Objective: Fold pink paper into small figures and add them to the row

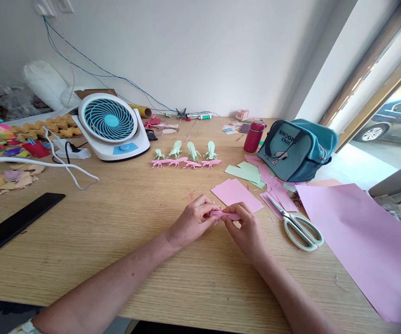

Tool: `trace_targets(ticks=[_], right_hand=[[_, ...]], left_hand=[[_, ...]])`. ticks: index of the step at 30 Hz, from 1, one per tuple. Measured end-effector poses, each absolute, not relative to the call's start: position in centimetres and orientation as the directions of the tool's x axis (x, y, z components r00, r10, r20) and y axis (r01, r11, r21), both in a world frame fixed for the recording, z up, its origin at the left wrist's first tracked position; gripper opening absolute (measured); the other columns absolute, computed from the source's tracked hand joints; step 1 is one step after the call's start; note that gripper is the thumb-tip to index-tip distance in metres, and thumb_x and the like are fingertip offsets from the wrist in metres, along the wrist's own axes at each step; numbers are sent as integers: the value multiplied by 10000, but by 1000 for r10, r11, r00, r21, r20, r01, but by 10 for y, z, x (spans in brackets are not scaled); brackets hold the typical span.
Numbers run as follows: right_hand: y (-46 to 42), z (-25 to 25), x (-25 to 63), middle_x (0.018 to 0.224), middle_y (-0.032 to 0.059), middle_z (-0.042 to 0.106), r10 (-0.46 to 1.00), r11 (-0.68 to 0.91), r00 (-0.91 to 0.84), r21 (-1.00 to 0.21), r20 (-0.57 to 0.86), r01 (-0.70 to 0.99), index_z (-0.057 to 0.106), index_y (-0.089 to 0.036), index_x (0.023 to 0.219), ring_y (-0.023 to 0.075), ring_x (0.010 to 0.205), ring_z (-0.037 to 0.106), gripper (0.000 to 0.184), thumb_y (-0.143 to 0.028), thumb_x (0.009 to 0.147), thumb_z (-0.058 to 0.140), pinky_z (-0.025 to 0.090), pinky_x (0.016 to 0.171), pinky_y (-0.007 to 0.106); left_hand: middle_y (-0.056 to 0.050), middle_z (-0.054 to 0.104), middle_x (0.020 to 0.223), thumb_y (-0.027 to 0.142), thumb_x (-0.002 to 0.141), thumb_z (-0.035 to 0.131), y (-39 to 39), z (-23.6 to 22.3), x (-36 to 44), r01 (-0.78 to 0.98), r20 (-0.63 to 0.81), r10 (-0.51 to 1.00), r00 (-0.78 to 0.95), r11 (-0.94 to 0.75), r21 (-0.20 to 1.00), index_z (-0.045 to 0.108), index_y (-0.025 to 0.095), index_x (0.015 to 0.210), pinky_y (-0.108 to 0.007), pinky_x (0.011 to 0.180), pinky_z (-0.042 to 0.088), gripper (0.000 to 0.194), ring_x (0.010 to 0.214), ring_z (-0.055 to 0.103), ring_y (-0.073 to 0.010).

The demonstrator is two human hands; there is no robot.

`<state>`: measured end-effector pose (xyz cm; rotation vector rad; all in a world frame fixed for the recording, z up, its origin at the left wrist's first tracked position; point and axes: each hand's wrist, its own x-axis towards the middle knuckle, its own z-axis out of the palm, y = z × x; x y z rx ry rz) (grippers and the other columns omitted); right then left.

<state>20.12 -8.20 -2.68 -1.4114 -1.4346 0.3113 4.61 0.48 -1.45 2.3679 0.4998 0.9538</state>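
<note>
Between my two hands, just above the wooden table (pixel 144 260), is a small folded pink paper figure (pixel 233 216). My left hand (pixel 197 216) pinches its left end, and my right hand (pixel 245 227) pinches it near the middle and right. Fingers cover much of the figure, so its full shape is hidden. Right behind the hands lie pink paper squares (pixel 237 192). To the right, scissors (pixel 299 229) with pale handles rest on the table. Farther back stand several folded green paper figures (pixel 192 152) with pink folded figures (pixel 192 164) in front of them.
A white fan (pixel 111 123) stands at back left, with a white cable (pixel 47 161) nearby. On the right are a teal bag (pixel 297 150), a red flask (pixel 254 137), paper scraps (pixel 245 172) and a large pink sheet (pixel 363 246). A black flat object (pixel 21 221) lies left.
</note>
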Motion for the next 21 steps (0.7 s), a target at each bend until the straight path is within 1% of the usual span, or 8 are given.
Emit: trace_targets(ticks=[5, 10, 14, 18, 21], right_hand=[[-83, -26, 201, 906, 59, 627, 856, 273, 234, -787, 461, 553, 617, -220, 890, 208, 844, 617, 89, -207, 899, 530, 498, 737, 338], [-84, -27, 202, 878, 35, 618, 847, 288, 240, -789, 474, 543, 576, -222, 895, 186, 799, 612, 59, -171, 881, 551, 492, 706, 308], [-84, -27, 203, 875, 37, 611, 842, 319, 204, -766, 499, 558, 588, -219, 871, 180, 807, 605, 68, -162, 884, 553, 489, 716, 302], [-83, -29, 205, 912, 47, 620, 853, 299, 236, -806, 465, 510, 597, -226, 927, 190, 824, 610, 63, -191, 884, 567, 504, 700, 304], [-82, -30, 206, 914, 47, 626, 857, 278, 265, -831, 441, 483, 600, -230, 941, 193, 820, 614, 69, -208, 881, 575, 509, 693, 304]], left_hand=[[-48, 585, 871, 207, 887, 637, 4, -12, 46, 163, 526, 521, 672, -797, 582, 709, 160, 974, -225, 691, 510, 122, 778, 585, -125], [-55, 594, 887, 204, 895, 625, 4, -11, 46, 160, 537, 498, 681, -817, 554, 702, 159, 995, -238, 721, 522, 135, 808, 597, -135], [-51, 594, 901, 198, 900, 615, 3, -11, 45, 136, 534, 489, 690, -812, 567, 695, 174, 999, -245, 720, 532, 129, 804, 603, -133], [-48, 593, 888, 221, 883, 646, 2, -11, 46, 166, 539, 538, 648, -791, 589, 704, 189, 998, -242, 706, 532, 133, 806, 604, -137], [-48, 598, 883, 225, 890, 637, 2, -10, 46, 172, 548, 540, 639, -795, 582, 709, 193, 991, -246, 717, 531, 128, 808, 606, -137]])
